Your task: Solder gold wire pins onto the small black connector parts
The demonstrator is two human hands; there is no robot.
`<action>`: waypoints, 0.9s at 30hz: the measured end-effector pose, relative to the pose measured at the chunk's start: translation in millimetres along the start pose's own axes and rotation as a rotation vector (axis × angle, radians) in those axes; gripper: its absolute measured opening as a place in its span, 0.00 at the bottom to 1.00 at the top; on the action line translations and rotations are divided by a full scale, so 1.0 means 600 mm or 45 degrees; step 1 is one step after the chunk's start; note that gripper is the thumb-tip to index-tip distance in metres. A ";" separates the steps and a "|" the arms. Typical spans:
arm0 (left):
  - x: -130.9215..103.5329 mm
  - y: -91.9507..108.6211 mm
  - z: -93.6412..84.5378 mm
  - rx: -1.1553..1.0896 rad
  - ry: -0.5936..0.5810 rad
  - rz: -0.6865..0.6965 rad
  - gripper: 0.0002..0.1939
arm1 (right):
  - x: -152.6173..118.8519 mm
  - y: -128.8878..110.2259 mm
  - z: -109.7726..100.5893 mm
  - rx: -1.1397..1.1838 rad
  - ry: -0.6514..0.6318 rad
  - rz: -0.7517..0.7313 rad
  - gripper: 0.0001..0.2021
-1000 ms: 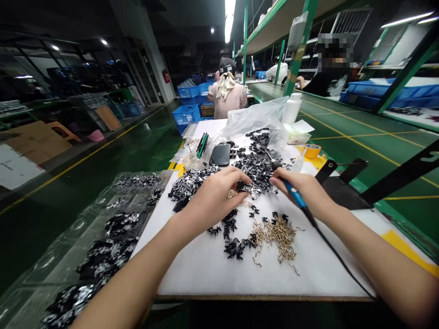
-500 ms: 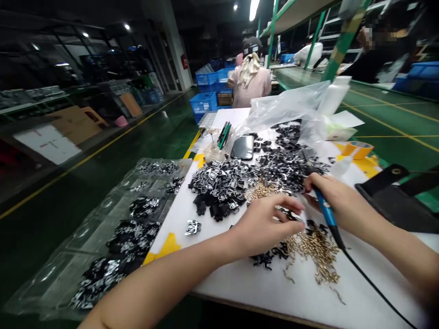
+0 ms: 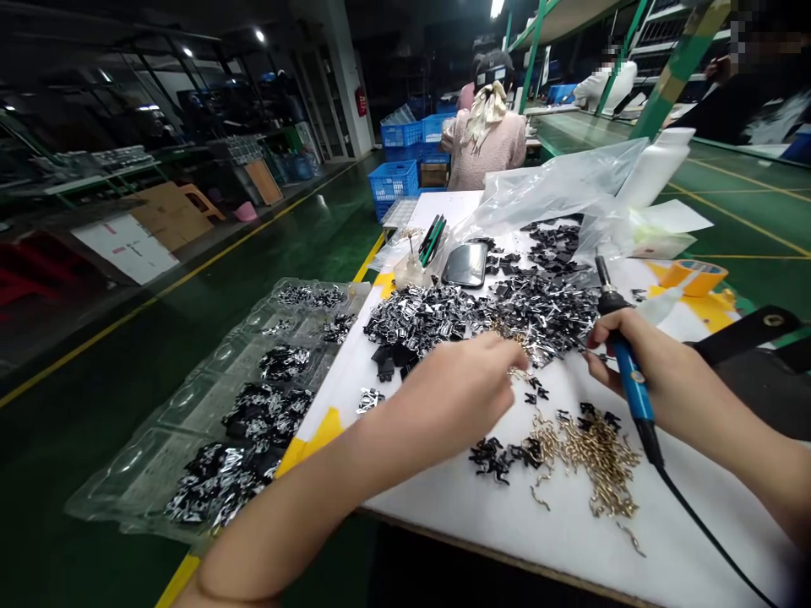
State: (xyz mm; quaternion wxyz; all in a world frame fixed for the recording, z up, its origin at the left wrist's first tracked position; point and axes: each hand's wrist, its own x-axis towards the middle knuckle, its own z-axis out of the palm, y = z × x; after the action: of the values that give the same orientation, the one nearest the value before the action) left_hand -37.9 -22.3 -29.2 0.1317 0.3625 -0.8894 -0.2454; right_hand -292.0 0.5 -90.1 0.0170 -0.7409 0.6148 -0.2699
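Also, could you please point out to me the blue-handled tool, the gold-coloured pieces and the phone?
Blue-handled tool [image 3: 634,380]: head view, on its handle.
Gold-coloured pieces [image 3: 603,463]: head view, middle of the front pile.
Phone [image 3: 465,263]: head view, on its dark face.

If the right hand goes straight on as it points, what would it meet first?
Probably the heap of black-and-silver parts ahead of the right hand, though depth is unclear.

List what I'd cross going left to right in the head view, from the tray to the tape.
Clear plastic tray → lone silver-and-black part → left hand → blue-handled tool held in the right hand → orange tape roll.
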 end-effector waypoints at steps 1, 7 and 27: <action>-0.020 -0.004 -0.017 0.028 0.032 -0.093 0.14 | 0.001 0.000 -0.002 -0.007 0.023 -0.019 0.10; -0.129 -0.080 -0.054 0.194 0.054 -0.590 0.15 | 0.002 -0.010 -0.014 -0.024 0.104 -0.108 0.08; 0.029 0.000 0.042 0.063 0.098 0.248 0.15 | 0.019 0.000 -0.029 0.148 0.231 -0.074 0.07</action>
State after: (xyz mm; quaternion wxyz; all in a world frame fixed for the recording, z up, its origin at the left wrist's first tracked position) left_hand -60.4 -26.2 -49.6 0.1798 0.2866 -0.9205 -0.1952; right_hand -298.0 -4.4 -71.1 -0.0037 -0.7288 0.5753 -0.3713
